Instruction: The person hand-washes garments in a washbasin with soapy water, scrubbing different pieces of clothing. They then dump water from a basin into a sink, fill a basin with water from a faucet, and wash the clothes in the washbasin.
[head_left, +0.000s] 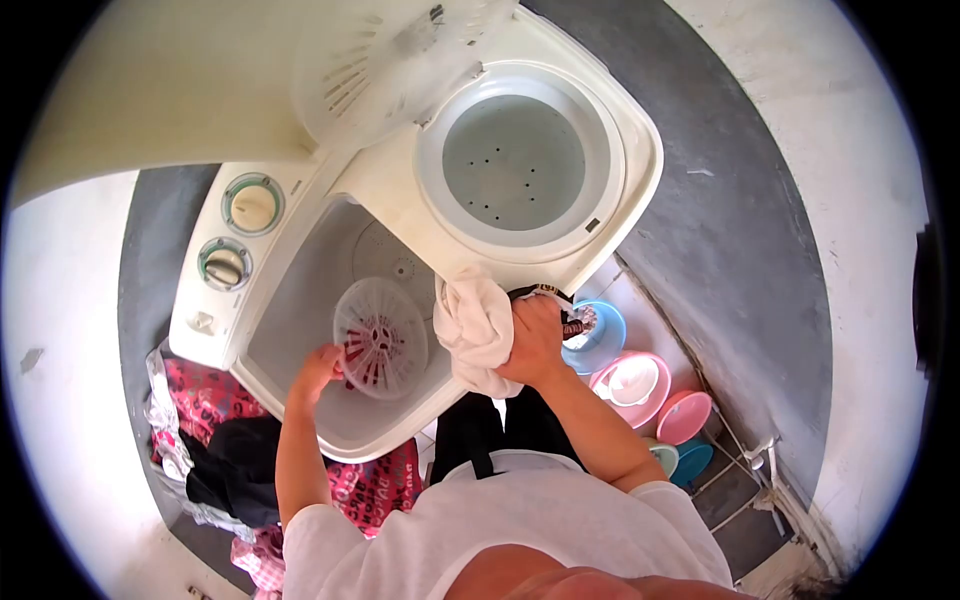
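My left hand (320, 370) is closed on the edge of a round, translucent slotted plastic disc (383, 335). The disc is tilted over the wash tub (285, 300) of a twin-tub washing machine, and dark red shows through its slots. At the tub's right rim, my right hand (538, 338) grips a bunched cream cloth (472, 330). A dark banded piece with a small metallic part (546, 290) shows by those fingers; whether it belongs to the cloth I cannot tell. Behind is the uncovered spin tub (515, 160), with small holes in its base.
A raised lid (180, 90) covers the upper left. Two round dials (252, 204) sit on the control panel. Clothes, including a black garment (238, 470), lie at the lower left. A blue basin (600, 335), pink basins (655, 390) and pipes (765, 470) are at the right.
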